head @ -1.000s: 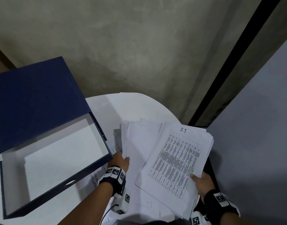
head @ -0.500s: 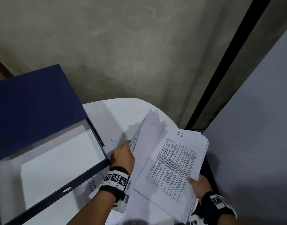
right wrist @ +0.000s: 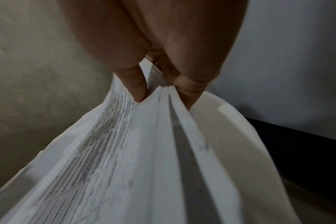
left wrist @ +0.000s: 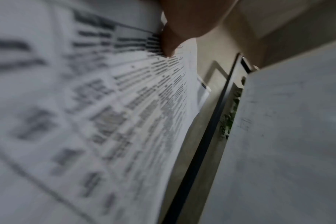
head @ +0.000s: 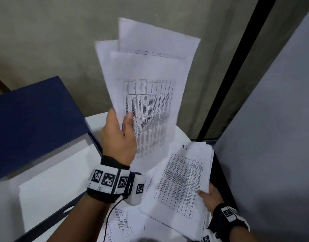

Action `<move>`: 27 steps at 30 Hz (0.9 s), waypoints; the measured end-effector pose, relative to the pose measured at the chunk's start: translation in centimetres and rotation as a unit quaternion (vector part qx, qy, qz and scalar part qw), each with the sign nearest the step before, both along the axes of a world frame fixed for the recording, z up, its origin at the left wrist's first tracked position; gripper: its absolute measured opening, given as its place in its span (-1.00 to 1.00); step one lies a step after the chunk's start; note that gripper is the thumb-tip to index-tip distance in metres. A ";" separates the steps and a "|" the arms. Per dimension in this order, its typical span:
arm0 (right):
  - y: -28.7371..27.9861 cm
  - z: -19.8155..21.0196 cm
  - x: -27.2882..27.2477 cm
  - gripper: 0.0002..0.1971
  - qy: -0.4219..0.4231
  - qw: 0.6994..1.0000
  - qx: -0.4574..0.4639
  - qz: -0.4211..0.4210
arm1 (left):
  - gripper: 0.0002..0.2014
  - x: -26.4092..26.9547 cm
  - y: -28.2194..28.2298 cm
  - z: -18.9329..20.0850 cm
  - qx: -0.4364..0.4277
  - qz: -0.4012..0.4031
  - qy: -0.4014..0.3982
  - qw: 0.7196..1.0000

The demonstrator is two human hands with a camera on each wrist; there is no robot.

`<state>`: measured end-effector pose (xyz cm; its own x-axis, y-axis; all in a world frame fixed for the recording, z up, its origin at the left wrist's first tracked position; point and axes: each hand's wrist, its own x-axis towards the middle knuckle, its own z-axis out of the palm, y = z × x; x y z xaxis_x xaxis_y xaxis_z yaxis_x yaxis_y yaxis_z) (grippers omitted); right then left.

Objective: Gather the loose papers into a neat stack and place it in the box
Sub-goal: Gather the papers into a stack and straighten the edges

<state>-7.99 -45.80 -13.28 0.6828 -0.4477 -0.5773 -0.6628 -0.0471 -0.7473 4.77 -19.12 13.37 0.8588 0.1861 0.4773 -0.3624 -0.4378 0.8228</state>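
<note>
Gathering about half done, judged. Left hand point(head: 118, 138) pinches a fanned sheaf point(head: 146, 81) upright at 12 o'clock. Right hand point(head: 210, 196) clamps the printed stack point(head: 183, 180) at 4 o'clock, low over the desk point(head: 96, 119). Loose sheets point(head: 122, 224) lie at 6 o'clock. Box point(head: 45, 172) open at 9 o'clock; squaring and boxing remain.

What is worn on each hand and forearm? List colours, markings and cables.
Both forearms are bare, with no sleeves or gloves. The left hand has a black wristband carrying white blocks printed with black square-pattern markers, and a thin black cable hangs from it. The right hand wears a matching black band with white marker tiles.
</note>
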 end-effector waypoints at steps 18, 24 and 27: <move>-1.4 0.7 -1.9 -0.54 -0.045 0.989 0.105 -0.099 | -0.32 -1.6 -2.1 -22.3 0.119 -0.197 0.487 0.843; -1.6 -0.3 -2.1 -0.55 -0.046 0.985 0.150 -0.074 | -0.59 -2.4 -4.2 -22.8 0.153 -0.171 0.476 0.849; -2.0 -0.6 -2.3 -0.49 -0.022 0.994 0.102 -0.031 | -0.71 -2.6 -4.6 -23.0 0.265 -0.210 0.464 0.819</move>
